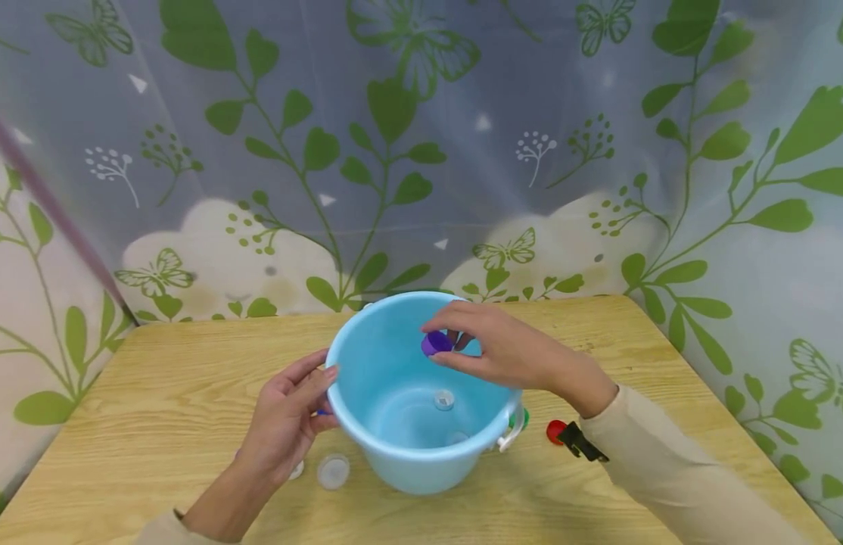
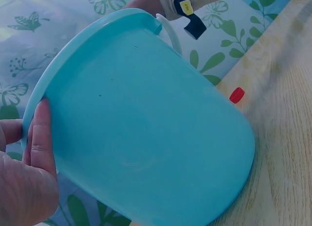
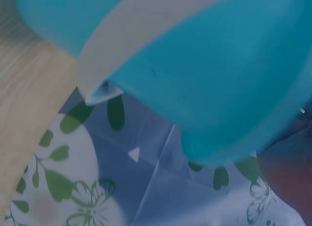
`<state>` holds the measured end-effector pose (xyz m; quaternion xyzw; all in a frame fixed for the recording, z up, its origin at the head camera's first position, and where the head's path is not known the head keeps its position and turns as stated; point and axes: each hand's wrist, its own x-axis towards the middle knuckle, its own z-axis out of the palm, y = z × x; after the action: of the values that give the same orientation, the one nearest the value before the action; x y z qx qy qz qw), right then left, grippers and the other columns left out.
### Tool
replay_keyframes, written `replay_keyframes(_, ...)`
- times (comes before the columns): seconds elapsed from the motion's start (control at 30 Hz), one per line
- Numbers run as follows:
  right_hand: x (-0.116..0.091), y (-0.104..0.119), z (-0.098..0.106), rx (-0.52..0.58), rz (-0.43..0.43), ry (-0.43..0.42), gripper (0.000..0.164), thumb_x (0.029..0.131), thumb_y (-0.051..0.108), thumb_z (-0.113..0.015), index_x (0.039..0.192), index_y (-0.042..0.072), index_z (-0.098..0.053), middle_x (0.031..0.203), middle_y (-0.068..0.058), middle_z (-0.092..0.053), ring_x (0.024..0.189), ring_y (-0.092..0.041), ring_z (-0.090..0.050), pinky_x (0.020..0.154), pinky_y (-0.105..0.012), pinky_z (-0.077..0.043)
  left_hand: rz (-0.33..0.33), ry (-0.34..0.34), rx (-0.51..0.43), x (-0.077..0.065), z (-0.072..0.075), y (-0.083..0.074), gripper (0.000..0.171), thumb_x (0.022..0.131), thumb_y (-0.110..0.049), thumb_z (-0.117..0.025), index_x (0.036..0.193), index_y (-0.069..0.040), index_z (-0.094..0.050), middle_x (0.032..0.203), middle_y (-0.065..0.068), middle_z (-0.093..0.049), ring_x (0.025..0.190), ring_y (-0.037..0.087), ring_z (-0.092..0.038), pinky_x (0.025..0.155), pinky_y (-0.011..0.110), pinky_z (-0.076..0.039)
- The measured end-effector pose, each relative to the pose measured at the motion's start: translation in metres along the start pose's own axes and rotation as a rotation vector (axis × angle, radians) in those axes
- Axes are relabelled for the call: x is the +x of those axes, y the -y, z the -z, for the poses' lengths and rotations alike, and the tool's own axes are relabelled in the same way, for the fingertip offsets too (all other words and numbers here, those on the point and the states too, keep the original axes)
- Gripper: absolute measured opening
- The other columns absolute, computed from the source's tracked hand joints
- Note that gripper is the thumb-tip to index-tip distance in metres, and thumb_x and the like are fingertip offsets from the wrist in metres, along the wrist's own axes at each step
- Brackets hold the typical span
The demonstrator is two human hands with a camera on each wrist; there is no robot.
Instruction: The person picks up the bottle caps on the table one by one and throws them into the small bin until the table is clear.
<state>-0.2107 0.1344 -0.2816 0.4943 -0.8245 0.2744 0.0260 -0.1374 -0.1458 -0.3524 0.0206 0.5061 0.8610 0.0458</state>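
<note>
Arched over a smooth, light-blue plastic bucket (image 1: 428, 473) on a wood-grained table (image 1: 183, 386), a person's right hand (image 1: 499, 341) pinches a small, hollow purple plastic cap (image 1: 437, 344) at the round opening. The left hand (image 1: 288, 409) grips the bucket's rim at the opposite side.

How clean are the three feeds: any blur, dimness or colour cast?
Head view: bright, purple cap readable; left wrist: bluish cast, bucket outline fairly crisp; right wrist: dim and hazy, the near handle soft.
</note>
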Motion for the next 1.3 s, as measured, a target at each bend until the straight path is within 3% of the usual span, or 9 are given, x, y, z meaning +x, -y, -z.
replay_keyframes(0.27,0.014,-0.002,-0.026,-0.058,0.024,0.093,0.029,0.093,0.025,-0.065,0.118,0.011,-0.063,0.113,0.002,-0.058,0.097,-0.008,-0.055,0.083,-0.023,-0.05,-0.008,-0.006,0.0,0.0,0.0,0.0,0.03,0.094,-0.004,-0.059,0.124,0.001,-0.053,0.075,0.002,-0.057,0.058,0.01,-0.059,0.056,0.024,-0.057)
replay_keyframes(0.63,0.011,0.003,-0.031,-0.129,-0.028,0.216,0.027,0.093,0.024,-0.064,0.118,0.014,-0.063,0.113,0.003,-0.056,0.096,-0.007,-0.054,0.083,-0.02,-0.048,-0.018,-0.007,-0.004,0.0,0.0,0.0,0.031,0.094,-0.003,-0.059,0.124,0.0,-0.053,0.074,0.002,-0.055,0.058,0.008,-0.059,0.055,0.022,-0.057)
replay_keyframes(1.17,0.011,0.002,-0.031,-0.121,-0.108,0.244,0.034,0.094,0.032,-0.063,0.123,0.015,-0.062,0.117,0.004,-0.056,0.095,-0.008,-0.057,0.082,-0.022,-0.049,-0.011,-0.008,0.013,-0.001,-0.001,0.001,0.033,0.095,-0.004,-0.059,0.126,0.002,-0.051,0.075,0.002,-0.055,0.058,0.009,-0.059,0.055,0.022,-0.057)
replay_keyframes(1.3,0.01,0.001,-0.029,-0.074,-0.142,0.184,0.029,0.097,0.031,-0.058,0.121,0.016,-0.062,0.115,0.006,-0.058,0.097,-0.006,-0.056,0.083,-0.026,-0.05,-0.005,-0.01,0.013,0.0,-0.001,0.001,0.033,0.094,-0.004,-0.059,0.126,0.001,-0.051,0.076,0.003,-0.055,0.058,0.009,-0.059,0.056,0.023,-0.057)
